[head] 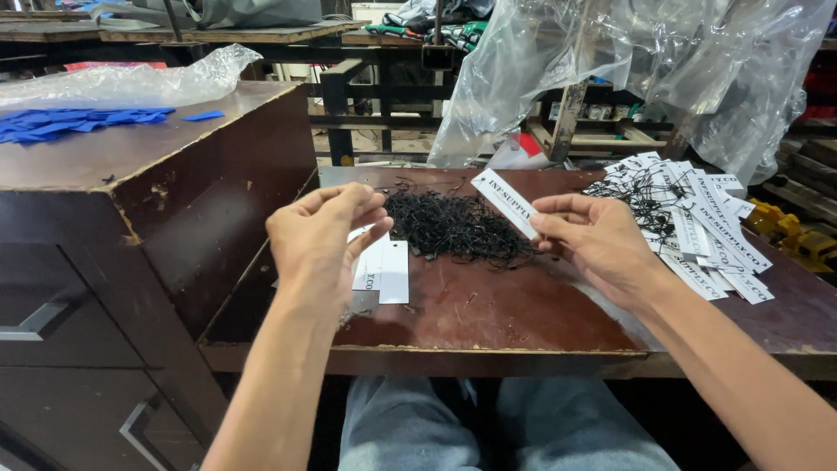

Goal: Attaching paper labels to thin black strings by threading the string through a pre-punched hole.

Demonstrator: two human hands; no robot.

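Observation:
My right hand [591, 242] pinches one long white paper tag [504, 200] with dark print, holding it slanted above the brown table [488, 318]. My left hand [324, 235] is raised with fingertips pressed together near the pile of black string loops [455, 227]; whether a string is between them I cannot tell. Under my left hand lies a small stack of white tags [385, 267]. To the right sits a heap of white tags with strings attached [693, 222].
A dark wooden cabinet [166, 183] stands at my left, with blue cloth pieces [70, 122] and clear plastic [131, 83] on top. Large clear plastic sheets [663, 61] hang behind the table. My knees in grey trousers [488, 427] show below the table edge.

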